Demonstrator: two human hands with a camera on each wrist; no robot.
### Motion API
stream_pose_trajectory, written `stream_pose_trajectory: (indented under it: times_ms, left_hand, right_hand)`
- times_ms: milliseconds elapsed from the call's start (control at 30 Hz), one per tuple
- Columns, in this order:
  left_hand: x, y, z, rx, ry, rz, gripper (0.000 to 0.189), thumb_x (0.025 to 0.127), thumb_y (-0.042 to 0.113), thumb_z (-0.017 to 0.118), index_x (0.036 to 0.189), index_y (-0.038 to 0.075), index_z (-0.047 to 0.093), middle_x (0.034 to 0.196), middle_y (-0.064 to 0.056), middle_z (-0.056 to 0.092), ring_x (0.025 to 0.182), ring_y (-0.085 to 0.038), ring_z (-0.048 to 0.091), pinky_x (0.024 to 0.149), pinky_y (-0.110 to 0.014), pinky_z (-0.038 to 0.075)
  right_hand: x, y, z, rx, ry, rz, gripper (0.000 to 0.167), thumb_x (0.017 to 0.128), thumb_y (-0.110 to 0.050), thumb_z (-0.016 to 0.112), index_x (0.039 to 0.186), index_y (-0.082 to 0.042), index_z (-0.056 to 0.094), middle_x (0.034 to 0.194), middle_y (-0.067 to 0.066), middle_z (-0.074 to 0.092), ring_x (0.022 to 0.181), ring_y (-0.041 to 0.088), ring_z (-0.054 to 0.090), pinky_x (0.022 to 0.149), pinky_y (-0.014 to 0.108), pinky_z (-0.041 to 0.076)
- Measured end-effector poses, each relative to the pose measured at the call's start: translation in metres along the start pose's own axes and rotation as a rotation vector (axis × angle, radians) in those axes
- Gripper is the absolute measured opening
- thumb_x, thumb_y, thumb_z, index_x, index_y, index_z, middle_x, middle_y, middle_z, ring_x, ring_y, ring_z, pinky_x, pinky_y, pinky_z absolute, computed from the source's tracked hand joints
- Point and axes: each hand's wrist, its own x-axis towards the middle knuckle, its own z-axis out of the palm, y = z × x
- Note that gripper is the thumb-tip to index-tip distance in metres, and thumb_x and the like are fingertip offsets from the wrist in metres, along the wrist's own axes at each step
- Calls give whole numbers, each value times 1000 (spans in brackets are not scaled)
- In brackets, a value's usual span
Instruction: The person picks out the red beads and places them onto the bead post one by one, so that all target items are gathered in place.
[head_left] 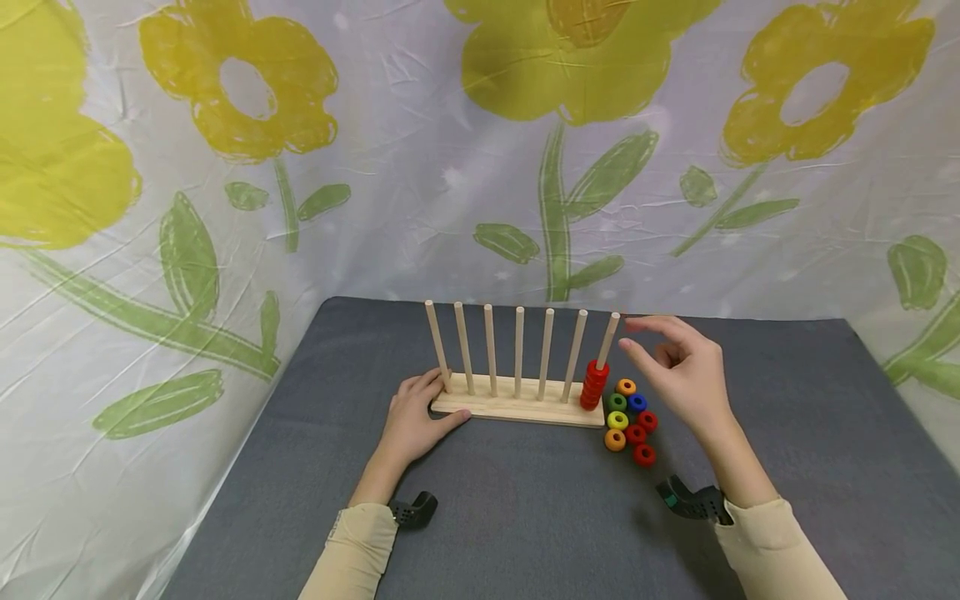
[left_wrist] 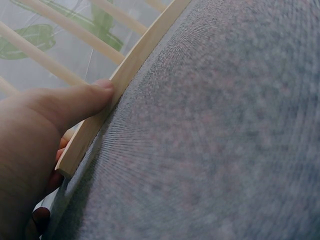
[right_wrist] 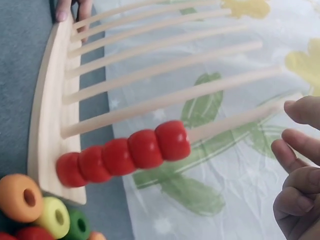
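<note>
A wooden peg rack [head_left: 517, 408] stands on the table, with several upright pegs in a row. Several red beads [head_left: 595, 385] are stacked on its rightmost peg, whose upper part is bare. My left hand [head_left: 414, 419] grips the rack's left end, the thumb on the front edge and the fingers round behind. Beside the top of the rightmost peg is my right hand [head_left: 684, 367], thumb and forefinger apart with nothing between them; the right wrist view shows these fingertips [right_wrist: 295, 111] close to the peg's tip.
Loose beads in orange, green, blue, yellow and red lie right of the rack, among them a yellow bead [head_left: 618, 420] and a blue bead [head_left: 637, 403]. A dark grey cloth [head_left: 525, 517] covers the table. Behind it hangs a flower-printed curtain [head_left: 405, 167].
</note>
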Motion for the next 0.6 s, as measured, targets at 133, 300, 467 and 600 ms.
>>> stream_pose_trajectory:
  times_ms: [133, 300, 467, 600]
  left_hand:
    - [0, 0, 0, -5, 2, 3, 57, 92, 48, 82, 132, 8, 72, 162, -15, 49, 148, -42, 41, 113, -68, 34]
    - [-1, -1, 0, -8, 3, 2, 56, 92, 47, 82, 131, 9, 72, 162, -15, 49, 148, -43, 41, 112, -68, 34]
    - [0, 0, 0, -6, -4, -2, 58, 91, 48, 83, 132, 9, 72, 163, -15, 49, 148, -43, 40, 112, -68, 35]
    - [0, 0, 0, -10, -7, -5, 59, 91, 48, 83, 134, 9, 71, 163, -14, 48, 148, -42, 40, 113, -68, 34]
  right_hand:
    - [-6, 6, -2, -8, -4, 24, 27, 92, -7, 84, 117, -15, 82, 88, -7, 61, 42, 4, 26, 42, 26, 24]
    - [-14, 13, -4, -3, -16, 54, 26, 92, -8, 85, 117, -15, 82, 95, -9, 64, 42, 4, 27, 42, 26, 25]
    - [-20, 20, -6, 11, -23, 84, 28, 91, -6, 85, 117, -15, 82, 97, -10, 66, 42, 1, 26, 41, 26, 25]
    - [-26, 26, -8, -6, -30, 108, 28, 91, -6, 85, 118, -14, 81, 92, -8, 63, 41, -2, 25, 40, 26, 25]
